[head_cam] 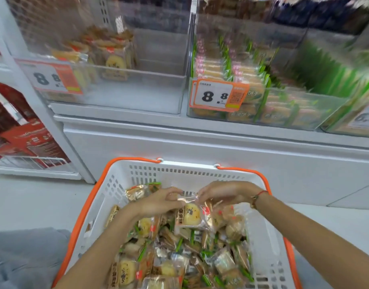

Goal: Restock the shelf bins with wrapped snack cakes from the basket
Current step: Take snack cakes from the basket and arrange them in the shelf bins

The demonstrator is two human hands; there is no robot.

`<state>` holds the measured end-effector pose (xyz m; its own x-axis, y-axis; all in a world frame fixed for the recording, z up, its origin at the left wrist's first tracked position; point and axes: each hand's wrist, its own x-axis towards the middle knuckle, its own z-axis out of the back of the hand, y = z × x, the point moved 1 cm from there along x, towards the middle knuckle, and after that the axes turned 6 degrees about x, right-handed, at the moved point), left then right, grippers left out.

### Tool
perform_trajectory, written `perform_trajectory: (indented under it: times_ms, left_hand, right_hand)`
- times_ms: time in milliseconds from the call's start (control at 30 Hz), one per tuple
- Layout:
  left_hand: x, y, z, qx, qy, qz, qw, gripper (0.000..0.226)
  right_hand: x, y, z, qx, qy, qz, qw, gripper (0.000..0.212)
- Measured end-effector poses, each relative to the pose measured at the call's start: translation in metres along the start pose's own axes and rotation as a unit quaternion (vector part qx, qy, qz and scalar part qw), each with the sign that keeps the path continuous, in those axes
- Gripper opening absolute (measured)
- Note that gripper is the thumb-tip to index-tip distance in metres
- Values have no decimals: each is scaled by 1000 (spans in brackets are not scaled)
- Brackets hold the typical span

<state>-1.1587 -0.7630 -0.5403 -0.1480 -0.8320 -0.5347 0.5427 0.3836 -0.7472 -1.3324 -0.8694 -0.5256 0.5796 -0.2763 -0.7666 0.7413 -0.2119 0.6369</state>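
Plastic-wrapped cake [190,214] hangs just above the basket [137,170], both hands, left hand [161,202] and right hand [225,193], pinching its top seam; it seems light, soft and slippery, so gripping the seam is probably safest.

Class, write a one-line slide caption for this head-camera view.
Both hands pinch one wrapped snack cake above the white basket, below a half-empty clear shelf bin.

Left hand [158,202] and right hand [225,192] pinching one wrapped snack cake [190,215] above the basket [269,236], near its far edge
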Motion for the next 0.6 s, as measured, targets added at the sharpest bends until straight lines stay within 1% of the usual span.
perform_trajectory:
  times_ms: [67, 133, 200, 233, 300, 367, 400, 433, 500, 600]
  left_hand:
    - [-5, -13, 10, -34, -26, -13, 999, 42]
    - [-12, -26, 17, -92, -38, -28, 995, 37]
    - [-23, -38, 25, -126, -58, -50, 989, 35]
    - [-28, -44, 30, -129, -81, -63, 986, 34]
    - [-39, -53, 41, -151, -143, -97, 973, 31]
    - [-49, -60, 49, -206, -211, -126, 947, 25]
    - [-54, -64, 53, -235, -254, -140, 928, 23]
    - [-60, -69, 55, -263, -295, -155, 905, 20]
    - [-72, -77, 62, -307, -365, -184, 860, 20]
    - [-90, -91, 76, -326, -435, -221, 810, 15]
  right_hand:
    - [-21, 20, 10, -33, 0, 8, 999, 16]
    - [-43, 39, 14, -50, -26, 41, 998, 25]
    - [-60, 56, 14, -48, -71, 86, 993, 29]
    - [-68, 65, 13, -43, -102, 114, 987, 32]
    - [-79, 79, 8, 1, -155, 173, 973, 41]
    - [-87, 93, 2, 32, -202, 233, 951, 52]
    - [-91, 102, -1, 26, -226, 261, 938, 55]
    - [-95, 109, -5, 22, -242, 287, 926, 53]
    - [-100, 127, -12, 18, -254, 345, 903, 43]
    - [-103, 154, -25, 18, -265, 391, 882, 32]
